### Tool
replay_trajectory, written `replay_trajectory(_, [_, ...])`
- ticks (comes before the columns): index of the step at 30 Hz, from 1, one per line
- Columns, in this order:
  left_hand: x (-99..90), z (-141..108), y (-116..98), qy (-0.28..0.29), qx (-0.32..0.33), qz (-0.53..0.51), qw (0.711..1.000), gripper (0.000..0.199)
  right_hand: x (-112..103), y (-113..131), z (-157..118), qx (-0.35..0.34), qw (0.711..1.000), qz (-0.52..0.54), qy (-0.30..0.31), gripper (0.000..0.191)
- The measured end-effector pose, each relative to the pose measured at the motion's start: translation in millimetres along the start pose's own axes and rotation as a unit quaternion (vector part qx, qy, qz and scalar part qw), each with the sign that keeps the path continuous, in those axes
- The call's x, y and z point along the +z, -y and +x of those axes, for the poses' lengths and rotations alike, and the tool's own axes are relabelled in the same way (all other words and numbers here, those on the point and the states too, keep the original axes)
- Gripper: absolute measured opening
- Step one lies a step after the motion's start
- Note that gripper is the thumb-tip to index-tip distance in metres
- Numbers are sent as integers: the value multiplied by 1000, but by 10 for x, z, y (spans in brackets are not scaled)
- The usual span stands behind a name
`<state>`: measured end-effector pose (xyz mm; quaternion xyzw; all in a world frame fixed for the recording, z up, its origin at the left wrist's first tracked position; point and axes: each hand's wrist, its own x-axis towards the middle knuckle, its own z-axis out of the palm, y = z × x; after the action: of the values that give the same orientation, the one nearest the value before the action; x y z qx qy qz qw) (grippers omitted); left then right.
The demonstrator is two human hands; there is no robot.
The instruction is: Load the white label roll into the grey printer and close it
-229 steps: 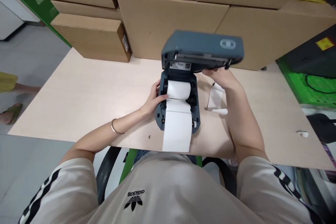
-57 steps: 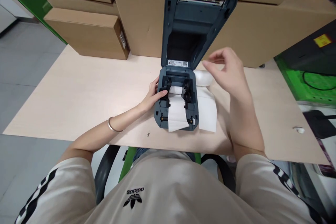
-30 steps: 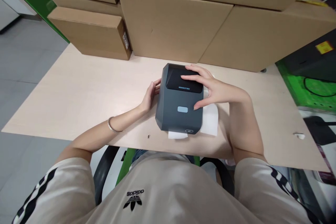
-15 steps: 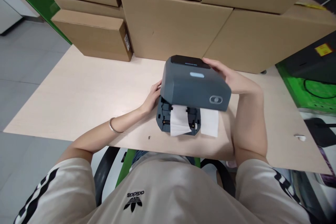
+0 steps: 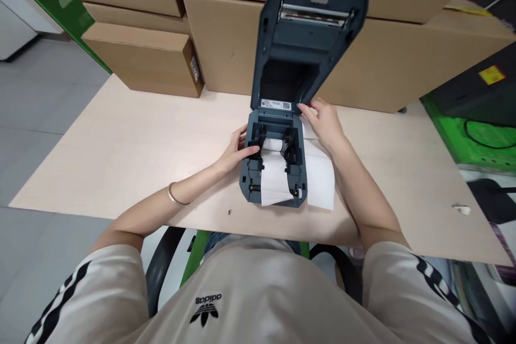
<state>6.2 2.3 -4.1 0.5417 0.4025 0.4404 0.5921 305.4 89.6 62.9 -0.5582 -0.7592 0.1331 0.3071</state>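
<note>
A dark grey label printer (image 5: 299,172) stands on the table with its lid (image 5: 300,48) raised steeply. Inside the base lies a small white paper roll (image 5: 273,144) between two black holders, and its strip (image 5: 276,177) runs out over the front edge. My left hand (image 5: 237,150) grips the base's left side, thumb over the rim and fingers outside. At the right rear corner, by the hinge, my right hand (image 5: 322,118) has its thumb and fingers closed on the printer's edge; some fingertips are hidden. White paper sheets (image 5: 320,177) lie beside the printer, on its right.
Large cardboard boxes (image 5: 226,43) are stacked behind the printer, with the raised lid in front of them. A flatter carton (image 5: 137,59) stands at the back left. A small white object (image 5: 461,209) lies near the table's right edge; a tiny dark bit (image 5: 229,212) is near the front.
The lid has swung up and back, exposing the paper roll. My right hand has gone from the lid's top down to the hinge corner. My left thumb now shows over the base's rim.
</note>
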Motion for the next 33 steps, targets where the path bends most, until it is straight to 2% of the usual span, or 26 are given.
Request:
replay_trajectory(2, [4,4,-9,4,-7,1,1000,88,18,13,-17,29,999,-4,26,37])
replay_trajectory(5, [16,-4,-14,11,-14,4,1000,89,-45,81,-51,37,998,-24,46,33])
replay_trajectory(8, [40,-25,-27,15,-18,5,1000,90,-159,242,-117,31,989,-133,64,33])
replay_trajectory(10, [60,-39,-41,12,-20,4,1000,90,-221,390,-188,19,978,-202,49,35])
replay_trajectory(13, [78,-44,-51,-1,-15,2,1000,88,-250,607,-307,-26,974,-223,4,32])
replay_trajectory(14, [77,-41,-49,-4,-12,2,1000,89,-238,663,-340,-57,977,-206,9,29])
replay_trajectory(16, [66,-30,-36,-4,-2,4,1000,89,-181,743,-384,-130,978,-152,61,26])
replay_trajectory(19, [52,-10,-22,-3,14,11,1000,86,-48,785,-405,-203,962,-119,138,31])
replay_trajectory(23, [91,-11,-72,-30,10,10,999,82,71,764,-402,-246,941,-141,184,35])
replay_trajectory(29, [189,-63,-156,-72,39,22,996,64,54,750,-443,-238,925,-224,196,34])
replay_trajectory(33, [207,-67,-141,-84,54,13,995,59,51,769,-472,-223,924,-243,192,42])
